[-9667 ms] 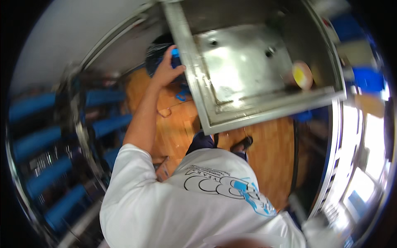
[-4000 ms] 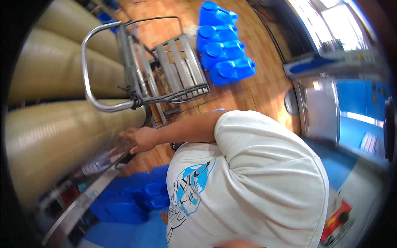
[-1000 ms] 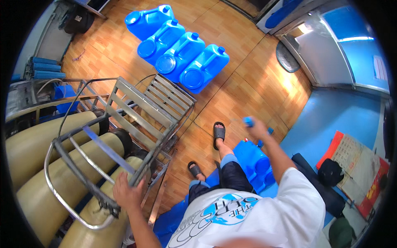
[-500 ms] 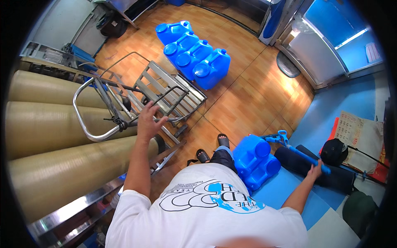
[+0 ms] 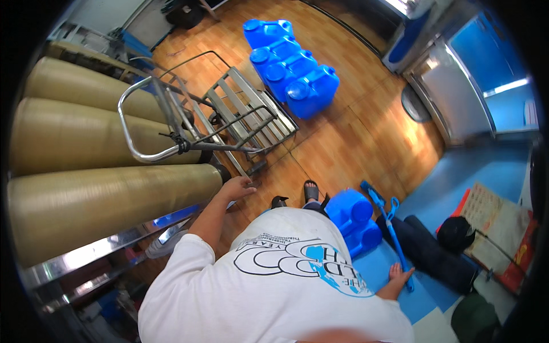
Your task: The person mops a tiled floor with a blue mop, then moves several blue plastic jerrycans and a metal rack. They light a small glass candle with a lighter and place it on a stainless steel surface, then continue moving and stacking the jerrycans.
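Glossy wood floor (image 5: 366, 131), ribbed plastic jugs (image 5: 291, 80), tubular steel cart (image 5: 229, 123)

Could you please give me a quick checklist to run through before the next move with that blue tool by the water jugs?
1. Right hand on the long blue tool: ok, it rests at the tool's lower end; a closed grip cannot be told.
2. Left hand free: ok, open and empty, near the metal hand cart.
3. Blue jugs beside the feet: ok, lying on the floor next to the tool.
4. Row of blue jugs out of the way: ok, apart, across the wooden floor.
5. Dark rolled bundle near the tool: not ok, it lies right beside it.
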A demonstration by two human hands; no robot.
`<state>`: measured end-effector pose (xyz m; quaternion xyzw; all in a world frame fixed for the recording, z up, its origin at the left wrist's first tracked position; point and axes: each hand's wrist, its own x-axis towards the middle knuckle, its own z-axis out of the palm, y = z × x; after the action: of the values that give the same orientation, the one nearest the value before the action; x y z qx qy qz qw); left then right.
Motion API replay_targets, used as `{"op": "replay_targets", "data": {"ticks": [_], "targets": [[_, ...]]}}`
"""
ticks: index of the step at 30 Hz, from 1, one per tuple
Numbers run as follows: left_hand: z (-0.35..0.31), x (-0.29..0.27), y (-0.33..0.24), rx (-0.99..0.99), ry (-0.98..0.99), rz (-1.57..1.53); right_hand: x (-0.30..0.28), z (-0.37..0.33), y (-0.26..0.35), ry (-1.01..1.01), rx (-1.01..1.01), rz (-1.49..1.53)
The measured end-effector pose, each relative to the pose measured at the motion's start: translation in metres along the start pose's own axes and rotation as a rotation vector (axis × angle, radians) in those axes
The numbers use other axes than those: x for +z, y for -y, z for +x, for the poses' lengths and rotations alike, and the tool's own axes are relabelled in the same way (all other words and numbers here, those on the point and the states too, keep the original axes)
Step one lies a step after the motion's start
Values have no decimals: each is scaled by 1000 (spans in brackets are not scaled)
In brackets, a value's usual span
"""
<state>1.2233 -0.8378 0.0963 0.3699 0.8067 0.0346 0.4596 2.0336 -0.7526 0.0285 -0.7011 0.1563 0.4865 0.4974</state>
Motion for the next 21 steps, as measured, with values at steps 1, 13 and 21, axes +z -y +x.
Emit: {"op": "replay_targets", "data": {"ticks": [1, 13, 21], "targets": [[-2, 6, 22, -3, -25, -103, 3, -3, -7, 99, -115, -24], [5, 25, 83, -153, 141, -416, 39, 25, 51, -152, -435, -37], [-13, 5, 9, -109, 1, -267, 40, 35, 87, -209, 121, 133]]}}
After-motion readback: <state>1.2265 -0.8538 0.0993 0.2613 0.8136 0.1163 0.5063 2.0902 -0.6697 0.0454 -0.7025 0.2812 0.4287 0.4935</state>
